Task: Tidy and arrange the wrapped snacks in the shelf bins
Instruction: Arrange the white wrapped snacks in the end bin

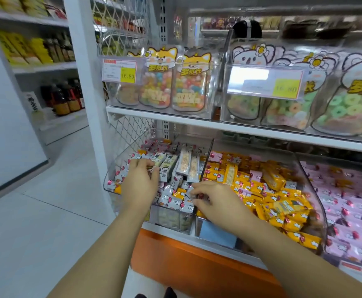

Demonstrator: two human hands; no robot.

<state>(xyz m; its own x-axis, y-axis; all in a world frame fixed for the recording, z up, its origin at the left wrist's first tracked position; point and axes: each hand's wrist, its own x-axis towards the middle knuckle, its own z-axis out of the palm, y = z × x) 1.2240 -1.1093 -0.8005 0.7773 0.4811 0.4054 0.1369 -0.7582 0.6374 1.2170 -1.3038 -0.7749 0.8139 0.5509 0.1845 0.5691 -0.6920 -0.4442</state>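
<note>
Snacks (177, 197) in white, pink and yellow wrappers lie heaped in clear bins along the lower shelf's front edge. Over the left bin (109, 183) lies the left hand (140, 179), fingers bent down onto the packs. Its fingertips are hidden, so I cannot tell whether it grips one. At the divider beside it, the right hand (216, 203) pinches a white pack between thumb and forefinger, though blur softens this. Yellow packs (283, 203) fill the middle bin (314, 190). Pink packs (352, 203) further right are cut off at the frame's edge. On the upper shelf (186, 121), candy bags (156, 87) stand in clear boxes behind blurred price tags (120, 68).
</note>
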